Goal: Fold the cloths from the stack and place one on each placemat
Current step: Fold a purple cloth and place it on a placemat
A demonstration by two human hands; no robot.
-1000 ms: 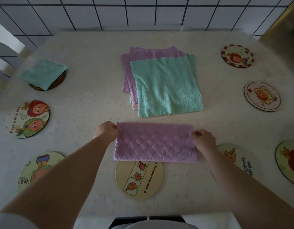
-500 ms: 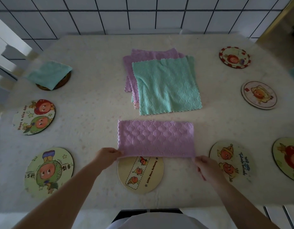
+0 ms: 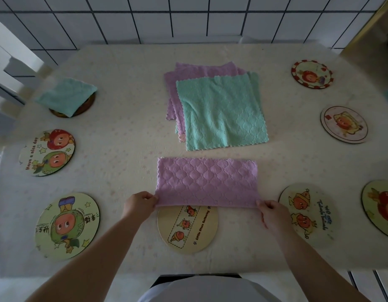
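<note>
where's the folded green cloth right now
In the head view, the folded green cloth sits at the table's far left, on a dark round placemat, beyond the "Have a nice day" placemat.

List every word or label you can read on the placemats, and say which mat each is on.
"Have a nice day": mat with red and green heads, left side.
"Little Stars Gathering": cream mat under the purple cloth's near edge.
"we are" plus a second line too blurred to read: mat with two orange figures.
Non-Latin characters on the near-left green mat: unreadable.
Other mats: no legible text.
</note>
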